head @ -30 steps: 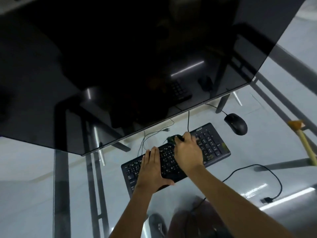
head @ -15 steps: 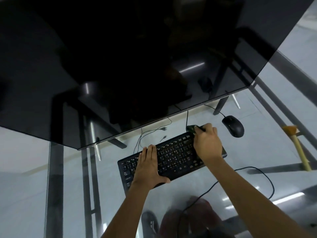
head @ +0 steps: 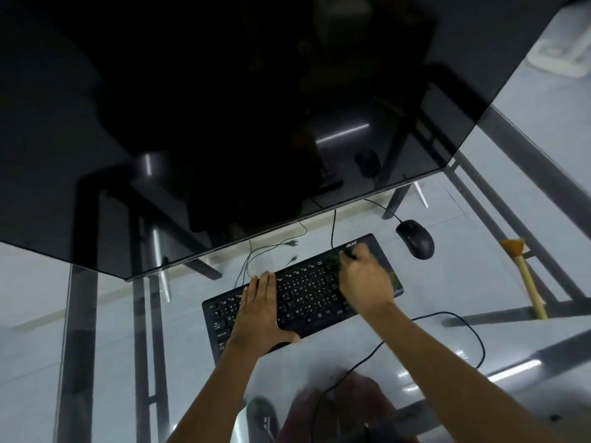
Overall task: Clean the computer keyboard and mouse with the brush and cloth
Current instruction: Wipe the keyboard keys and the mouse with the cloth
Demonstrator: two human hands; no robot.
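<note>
Left hand [head: 259, 310] lay flat, fingers straight, pinning keyboard [head: 303, 294] on glass desk [head: 431, 282]; right hand [head: 364, 282], blurred, clutched dark cloth [head: 334, 259] at numpad end, so hard swipes risked skidding board toward mouse [head: 414, 238].

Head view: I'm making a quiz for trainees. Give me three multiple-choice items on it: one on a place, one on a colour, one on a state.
1. Where is the mouse?
A. right of the keyboard
B. on the keyboard
C. in the left hand

2. What colour is the keyboard?
A. white
B. black
C. red

3. How does the left hand lie?
A. in a fist
B. flat on the keys
C. lifted off the desk

Answers: A, it sits on the desk to the right; B, its case is black; B, the fingers are straight on the keys.
</note>
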